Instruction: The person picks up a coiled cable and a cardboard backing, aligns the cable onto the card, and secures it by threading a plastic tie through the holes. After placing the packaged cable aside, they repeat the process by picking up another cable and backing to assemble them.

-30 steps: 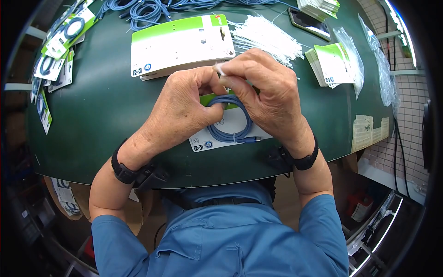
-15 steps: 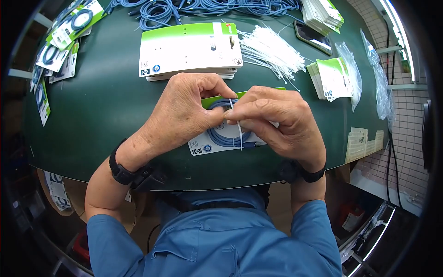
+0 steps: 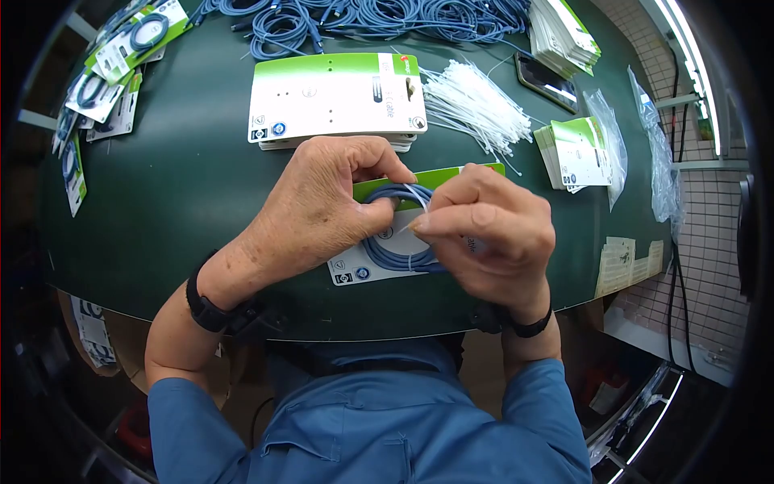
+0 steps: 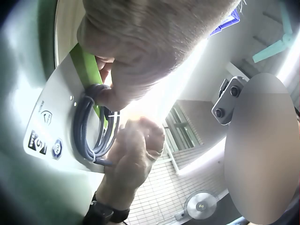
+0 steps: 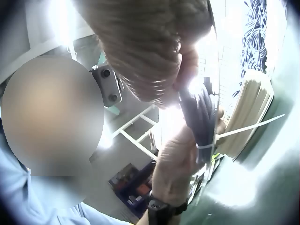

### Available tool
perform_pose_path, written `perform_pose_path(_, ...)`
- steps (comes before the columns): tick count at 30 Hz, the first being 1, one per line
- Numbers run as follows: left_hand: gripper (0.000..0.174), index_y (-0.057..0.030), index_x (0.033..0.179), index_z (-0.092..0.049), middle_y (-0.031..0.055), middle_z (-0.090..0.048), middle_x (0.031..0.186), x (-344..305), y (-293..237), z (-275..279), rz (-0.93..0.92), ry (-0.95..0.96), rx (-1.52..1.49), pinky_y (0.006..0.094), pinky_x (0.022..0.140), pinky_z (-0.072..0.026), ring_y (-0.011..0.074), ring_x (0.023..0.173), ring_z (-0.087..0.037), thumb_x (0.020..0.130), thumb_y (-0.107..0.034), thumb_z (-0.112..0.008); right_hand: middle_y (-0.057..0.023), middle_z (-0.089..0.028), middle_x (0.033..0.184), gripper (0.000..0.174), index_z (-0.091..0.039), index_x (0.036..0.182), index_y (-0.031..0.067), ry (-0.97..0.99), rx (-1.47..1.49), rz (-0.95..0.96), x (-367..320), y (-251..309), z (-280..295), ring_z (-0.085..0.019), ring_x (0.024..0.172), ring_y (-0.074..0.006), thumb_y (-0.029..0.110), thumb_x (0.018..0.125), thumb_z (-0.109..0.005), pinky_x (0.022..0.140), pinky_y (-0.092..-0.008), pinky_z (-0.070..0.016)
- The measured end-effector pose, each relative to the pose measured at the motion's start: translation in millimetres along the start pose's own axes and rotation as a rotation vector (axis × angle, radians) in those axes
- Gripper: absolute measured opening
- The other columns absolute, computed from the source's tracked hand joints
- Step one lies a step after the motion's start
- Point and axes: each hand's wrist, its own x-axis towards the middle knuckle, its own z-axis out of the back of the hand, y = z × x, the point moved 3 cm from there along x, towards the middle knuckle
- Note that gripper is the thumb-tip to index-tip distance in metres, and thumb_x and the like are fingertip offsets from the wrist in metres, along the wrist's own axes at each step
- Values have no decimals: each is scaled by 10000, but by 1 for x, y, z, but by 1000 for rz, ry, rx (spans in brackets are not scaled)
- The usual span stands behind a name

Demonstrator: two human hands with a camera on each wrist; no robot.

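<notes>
My left hand (image 3: pixel 322 189) grips a coil of blue cable (image 3: pixel 385 256) against a green-and-white printed card (image 3: pixel 355 260), its thumb through the coil's middle. A white cable tie (image 3: pixel 417 194) passes over the coil's upper part. The thumb and forefinger of my right hand (image 3: pixel 496 238) pinch the front end of this tie over the middle of the coil. In the right wrist view, the tie's other length (image 5: pixel 253 126) sticks out behind the card. A second small white tie (image 4: pixel 92 157) binds the coil's lower side in the left wrist view.
A stack of large cards (image 3: pixel 334 101) lies just beyond my hands, beside a pile of white ties (image 3: pixel 480 105). Loose blue cables (image 3: pixel 371 18) line the far edge. Carded cables (image 3: pixel 101 101) lie left; a phone (image 3: pixel 547 82) and small cards (image 3: pixel 576 153) lie right.
My right hand came down from above the card with the tie, which first hung across the coil and now bends over its top. My left hand kept its grip on the coil.
</notes>
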Motion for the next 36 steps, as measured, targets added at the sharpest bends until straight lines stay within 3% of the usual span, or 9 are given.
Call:
perform_pose_path(2,238,44,1040,-732,75,-758,1008,-1,-2,2,-8,-7,-2,269,935,-580,119,994,-716,809,76,-683,-46,-726,908,280,-784,938,99,-69,-148,165,-1,4,-2,-613,704,-161,-24,694,-850,609,-290,-505)
perform_pose_path(6,238,45,1038,-728,74,-757,1004,-2,-3,5,-47,-14,-62,265,916,-584,115,977,-716,807,79,-679,-40,-738,951,270,-780,926,123,-72,-333,298,-5,13,-3,-590,699,-164,10,694,-858,602,-275,-488)
perform_pose_path(23,210,49,1007,-717,56,-737,946,-3,-2,7,18,43,-136,232,826,-575,79,885,-690,803,77,-677,-53,-762,964,195,-771,899,114,-52,-277,323,-6,8,-6,-599,737,-171,91,722,-851,595,-283,-458)
perform_pose_path(26,204,54,1000,-716,62,-737,939,-4,-3,9,28,77,-120,229,823,-576,76,879,-690,799,71,-683,-30,-752,1007,271,-770,905,115,-59,-318,380,-7,10,-7,-585,707,-154,85,642,-827,593,-273,-480)
perform_pose_path(36,207,63,983,-723,74,-732,883,-4,2,11,74,99,-224,241,786,-569,86,822,-677,782,64,-674,-54,-762,989,225,-775,902,108,50,-301,336,-4,18,-8,-582,714,-154,109,682,-823,588,-280,-453)
